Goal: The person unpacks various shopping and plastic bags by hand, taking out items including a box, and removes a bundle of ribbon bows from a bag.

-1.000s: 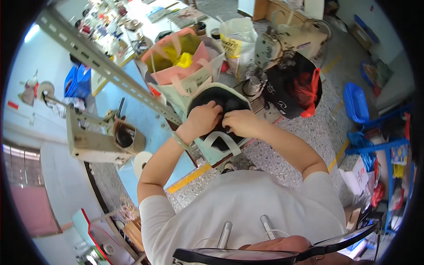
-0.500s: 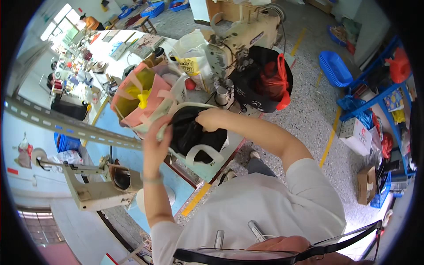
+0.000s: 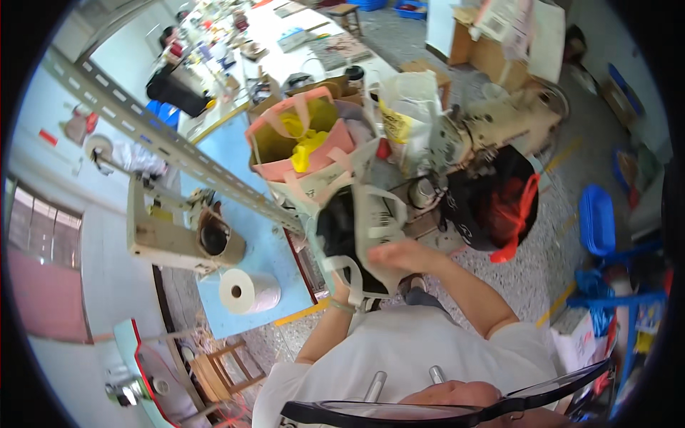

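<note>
A pale tote bag (image 3: 380,230) with dark black contents (image 3: 337,224) inside is tilted in front of my body, its loop handles sticking out. My right hand (image 3: 403,255) rests against the bag's right side, fingers stretched along it and somewhat blurred. Low at the bag's near left edge is my left hand (image 3: 342,291), its fingers hidden by the bag. Just beyond stands a pink and white tote bag (image 3: 278,171) with a yellow plastic bag (image 3: 309,150) in it.
A sewing machine (image 3: 510,121) stands at the right, with a black bag (image 3: 467,214) holding a red plastic bag (image 3: 510,214) nearby. A slotted metal post (image 3: 164,135) crosses the left. A white roll (image 3: 248,291) lies on the blue table (image 3: 221,153). Blue trays (image 3: 596,220) sit on the floor.
My right hand has come out of the bag's opening to its outer right side. My left hand has gone lower, to the bag's near edge. The bag is tilted, and the view has turned.
</note>
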### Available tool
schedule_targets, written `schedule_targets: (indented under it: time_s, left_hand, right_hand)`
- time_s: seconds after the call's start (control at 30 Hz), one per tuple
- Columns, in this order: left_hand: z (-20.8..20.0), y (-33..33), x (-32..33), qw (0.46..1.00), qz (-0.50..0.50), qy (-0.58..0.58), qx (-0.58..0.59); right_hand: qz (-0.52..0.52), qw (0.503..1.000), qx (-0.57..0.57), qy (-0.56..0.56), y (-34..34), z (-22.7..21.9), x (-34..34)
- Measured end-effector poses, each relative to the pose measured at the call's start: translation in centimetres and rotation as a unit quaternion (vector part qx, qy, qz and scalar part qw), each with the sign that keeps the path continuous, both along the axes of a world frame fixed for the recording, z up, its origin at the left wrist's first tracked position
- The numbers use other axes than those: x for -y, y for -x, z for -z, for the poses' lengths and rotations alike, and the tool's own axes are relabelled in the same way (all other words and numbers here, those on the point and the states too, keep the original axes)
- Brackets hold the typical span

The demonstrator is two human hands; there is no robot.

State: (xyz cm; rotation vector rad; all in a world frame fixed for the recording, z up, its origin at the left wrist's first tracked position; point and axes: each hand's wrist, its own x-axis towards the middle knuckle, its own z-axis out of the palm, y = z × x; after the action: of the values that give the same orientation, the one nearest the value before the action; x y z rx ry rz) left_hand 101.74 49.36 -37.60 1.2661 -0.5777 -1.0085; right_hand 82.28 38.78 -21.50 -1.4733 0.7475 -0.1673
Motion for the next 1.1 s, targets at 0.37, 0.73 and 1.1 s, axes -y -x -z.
schedule_targets:
  time_s: [0.37, 0.73, 1.1]
  left_hand:
    - [-0.2, 5.0, 2.2, 0.964, -0.030, 0.069, -0.255]
    - [4.2, 4.6, 9.5, 0.955, 0.172, 0.101, -0.218]
    - [4.6, 3.4, 6.7, 0.963, -0.007, 0.099, -0.250]
  right_hand:
    - [0.277, 0.921, 0.182, -0.203, 1.6, 13.9, 2.8]
    - [0.264, 0.878, 0.256, -0.308, 2.1, 13.0, 4.9]
    - [0.346, 0.928, 0.136, 0.034, 6.4, 4.4, 1.2]
